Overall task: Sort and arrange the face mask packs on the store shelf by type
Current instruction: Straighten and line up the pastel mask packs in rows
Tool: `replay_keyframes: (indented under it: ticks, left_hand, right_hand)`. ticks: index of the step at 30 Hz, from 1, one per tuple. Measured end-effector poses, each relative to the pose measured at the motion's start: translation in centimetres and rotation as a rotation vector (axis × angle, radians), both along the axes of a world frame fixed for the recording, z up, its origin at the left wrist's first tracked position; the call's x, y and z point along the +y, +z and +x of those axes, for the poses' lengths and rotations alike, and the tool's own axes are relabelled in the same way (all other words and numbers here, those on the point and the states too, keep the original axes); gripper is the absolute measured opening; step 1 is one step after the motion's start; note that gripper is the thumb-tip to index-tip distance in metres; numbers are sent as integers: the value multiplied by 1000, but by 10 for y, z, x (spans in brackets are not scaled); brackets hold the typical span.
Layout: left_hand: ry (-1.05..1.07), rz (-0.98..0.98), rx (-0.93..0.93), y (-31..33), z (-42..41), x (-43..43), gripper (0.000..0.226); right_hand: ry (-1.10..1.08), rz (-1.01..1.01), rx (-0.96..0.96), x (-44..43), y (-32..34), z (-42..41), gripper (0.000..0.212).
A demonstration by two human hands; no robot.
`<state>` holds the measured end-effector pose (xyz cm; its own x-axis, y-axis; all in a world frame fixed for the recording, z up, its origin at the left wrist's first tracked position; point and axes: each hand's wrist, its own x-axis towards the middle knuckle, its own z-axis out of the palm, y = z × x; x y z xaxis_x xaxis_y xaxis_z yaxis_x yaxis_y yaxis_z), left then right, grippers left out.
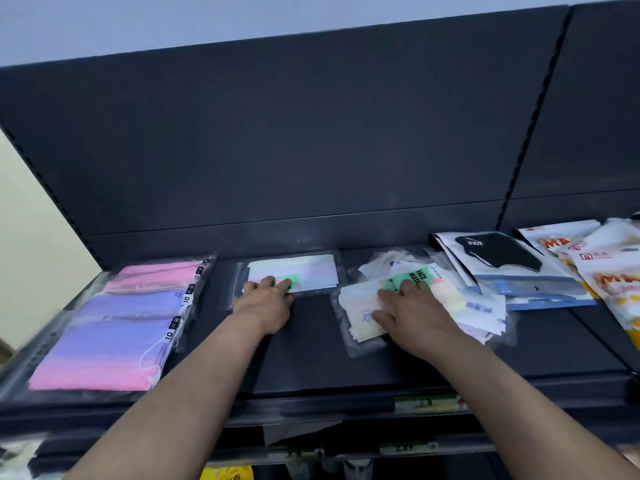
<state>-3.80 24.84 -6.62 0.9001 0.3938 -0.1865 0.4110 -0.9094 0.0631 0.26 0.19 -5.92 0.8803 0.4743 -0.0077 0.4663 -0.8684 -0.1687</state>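
Observation:
On the dark shelf (311,358) lie several face mask packs. At the left sit pink and purple packs (114,327) overlapping in a column. My left hand (266,303) rests with curled fingers on a clear pack with a green label (304,271) at the shelf's middle back. My right hand (412,313) presses flat on a loose pile of clear packs with pale masks (360,317), its fingers over a green "FACE MASK" label (412,277). To the right lies a pack with a black mask (502,258), then orange-printed white packs (606,271).
The shelf's dark back panel (311,150) rises behind the packs. A price rail (426,403) runs along the front edge, with a lower shelf and a yellow tag (228,474) beneath. Bare shelf surface shows between my forearms.

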Motion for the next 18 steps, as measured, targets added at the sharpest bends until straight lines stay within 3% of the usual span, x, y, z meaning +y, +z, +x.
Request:
replay_keyframes:
  ticks: [7, 10, 12, 15, 18]
  left_hand:
    - [-129, 57, -6, 4, 6, -13, 45]
    - [-158, 50, 1, 6, 12, -12, 45]
    - [-169, 46, -2, 6, 13, -11, 46]
    - [-196, 65, 5, 6, 13, -10, 46]
    - [-189, 89, 33, 8, 14, -10, 46]
  right_hand:
    - [29, 84, 47, 0, 0, -9, 28]
    - [-128, 148, -146, -2, 3, -15, 40]
    - [-285, 80, -279, 6, 9, -23, 56]
    - [-361, -68, -160, 25, 9, -32, 75]
    - [-258, -76, -82, 24, 3, -33, 54]
